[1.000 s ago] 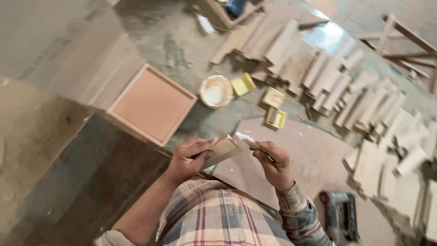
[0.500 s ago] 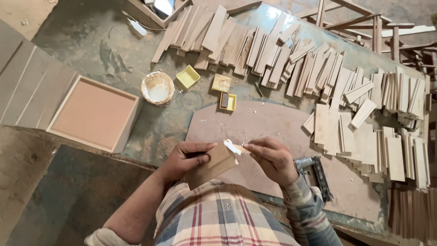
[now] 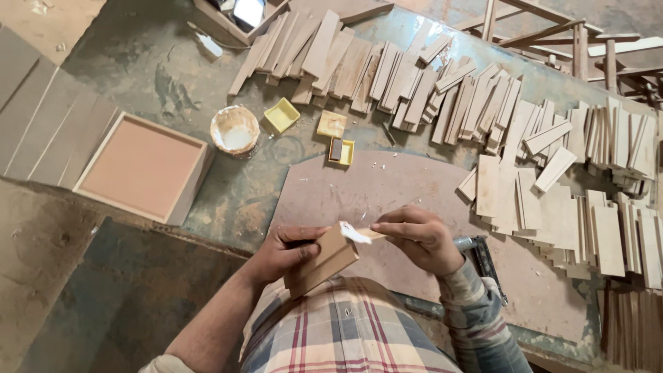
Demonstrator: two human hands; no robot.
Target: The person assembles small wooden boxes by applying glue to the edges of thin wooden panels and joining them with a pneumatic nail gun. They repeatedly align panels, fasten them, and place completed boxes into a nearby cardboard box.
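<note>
My left hand (image 3: pixel 284 250) grips a small rectangular wooden board (image 3: pixel 323 262) held up on edge in front of my chest. My right hand (image 3: pixel 420 236) pinches a thin wooden stick (image 3: pixel 367 235) whose tip carries a blob of white glue (image 3: pixel 351 232) against the board's top end. Both hands hover over a brown hardboard sheet (image 3: pixel 387 190) lying on the workbench.
A round bowl of white glue (image 3: pixel 235 130), yellow trays (image 3: pixel 282 115) and an open square wooden box (image 3: pixel 141 168) sit at the left. Rows of cut wooden strips (image 3: pixel 428 83) cover the back and right. A nail gun (image 3: pixel 483 259) lies by my right wrist.
The view has shifted so the bench sits more to the left. My hands stay together, the stick's glue-tipped end now resting on the board's top end.
</note>
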